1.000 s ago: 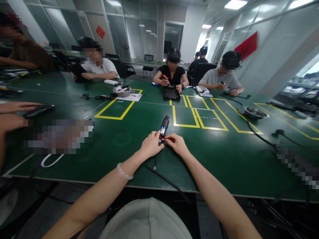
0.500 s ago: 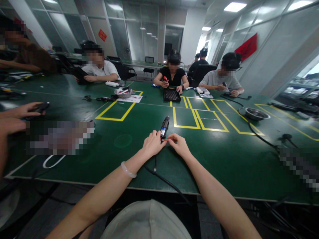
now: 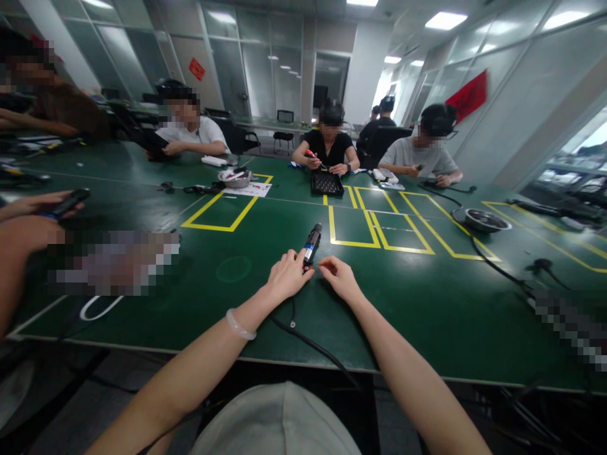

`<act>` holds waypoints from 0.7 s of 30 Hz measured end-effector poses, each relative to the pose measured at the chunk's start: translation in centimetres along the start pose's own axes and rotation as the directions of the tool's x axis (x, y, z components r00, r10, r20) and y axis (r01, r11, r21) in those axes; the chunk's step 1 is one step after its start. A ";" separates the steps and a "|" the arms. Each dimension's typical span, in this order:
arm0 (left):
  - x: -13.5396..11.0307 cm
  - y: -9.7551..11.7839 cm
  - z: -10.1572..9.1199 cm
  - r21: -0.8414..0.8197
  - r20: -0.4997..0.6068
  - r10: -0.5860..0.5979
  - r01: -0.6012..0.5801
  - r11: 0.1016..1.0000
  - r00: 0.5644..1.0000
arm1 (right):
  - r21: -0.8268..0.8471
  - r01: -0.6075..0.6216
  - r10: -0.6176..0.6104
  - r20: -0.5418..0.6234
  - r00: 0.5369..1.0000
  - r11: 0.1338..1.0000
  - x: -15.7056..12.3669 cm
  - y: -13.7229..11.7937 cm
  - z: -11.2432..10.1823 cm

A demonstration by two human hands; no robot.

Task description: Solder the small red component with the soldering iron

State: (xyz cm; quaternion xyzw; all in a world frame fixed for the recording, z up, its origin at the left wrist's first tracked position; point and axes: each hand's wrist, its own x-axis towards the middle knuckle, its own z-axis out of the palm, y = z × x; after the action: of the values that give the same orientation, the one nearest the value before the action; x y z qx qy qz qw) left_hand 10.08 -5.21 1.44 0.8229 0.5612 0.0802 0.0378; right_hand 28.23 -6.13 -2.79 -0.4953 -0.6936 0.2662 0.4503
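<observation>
A black tubular electrical device (image 3: 313,241) with a blue-and-silver label lies tilted on the green table, its dark tip pointing away from me. My left hand (image 3: 287,277) presses over its near end, fingers around it, and hides that part. A bit of orange (image 3: 308,268), perhaps a wire, shows by my left thumb. My right hand (image 3: 342,277) is just right of it, apart from the device. Its thumb and fingertips are curled together; whether anything thin is between them I cannot make out. A black cable (image 3: 310,341) runs from under my left hand, beside a short lead with a ring terminal (image 3: 293,324).
Yellow tape rectangles (image 3: 355,244) mark the green table (image 3: 265,335). A metal bowl (image 3: 487,220) stands right, a plug (image 3: 545,264) nearer me. Across the table, a person works over a black tray (image 3: 327,193). At left, another person's hands (image 3: 33,221) hold a dark object.
My right fingertips have drawn slightly away from the orange piece they were touching. My left hand stays on the device. The neighbour's dark object at left has tilted.
</observation>
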 end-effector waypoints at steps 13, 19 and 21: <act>-1.2 -6.8 -2.0 0.088 0.060 -0.087 0.081 0.993 0.994 | -0.027 -0.007 0.007 0.008 1.000 1.000 0.0 0.3 -0.1; -1.5 -12.9 -2.8 0.123 0.071 -0.199 0.189 0.974 0.977 | -0.019 -0.021 0.022 0.021 1.000 1.000 -0.1 0.1 -0.1; -1.5 -15.1 -3.0 0.138 0.071 -0.235 0.224 0.965 0.969 | -0.024 -0.020 0.021 0.022 1.000 1.000 -0.1 0.1 -0.2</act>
State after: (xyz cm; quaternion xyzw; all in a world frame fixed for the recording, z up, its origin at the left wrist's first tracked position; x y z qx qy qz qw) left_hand -4.82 -1.19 1.92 0.7557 0.6547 0.0032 0.0180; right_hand 28.44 -6.22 -2.85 -0.5046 -0.6966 0.2681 0.4339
